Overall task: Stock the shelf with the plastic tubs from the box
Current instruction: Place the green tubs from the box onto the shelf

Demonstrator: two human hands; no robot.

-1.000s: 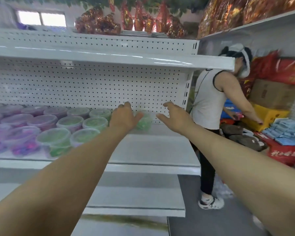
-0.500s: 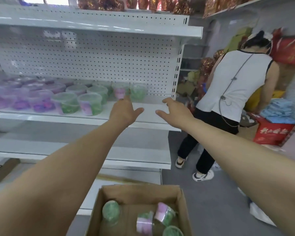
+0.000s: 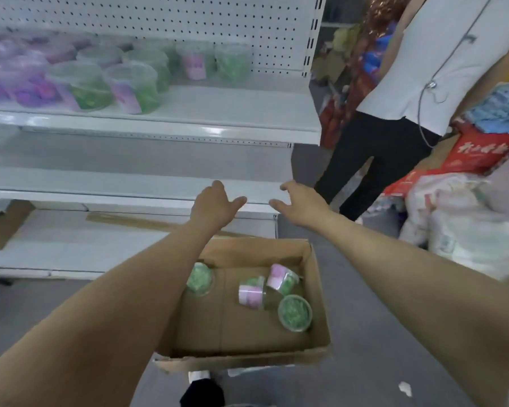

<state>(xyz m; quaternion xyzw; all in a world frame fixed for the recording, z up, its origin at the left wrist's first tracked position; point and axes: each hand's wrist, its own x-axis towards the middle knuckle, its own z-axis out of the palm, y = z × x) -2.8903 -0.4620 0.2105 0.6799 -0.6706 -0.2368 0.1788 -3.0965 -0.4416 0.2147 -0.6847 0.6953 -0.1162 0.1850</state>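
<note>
Left hand (image 3: 213, 207) and right hand (image 3: 299, 207) both empty, grip loose, fingers spread, hovering above the box (image 3: 318, 292) of tubs (image 3: 294, 312)

A shop: white pegboard shelving (image 3: 159, 118) stocked with tubs (image 3: 135, 83), boxed goods (image 3: 482, 151) piled nearby.

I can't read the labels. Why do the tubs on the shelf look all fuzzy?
Head view: the shelf tubs are smeared by blur, worst at the left; the boxed tubs look sharper; a glare spot shines on the shelf edge.
</note>
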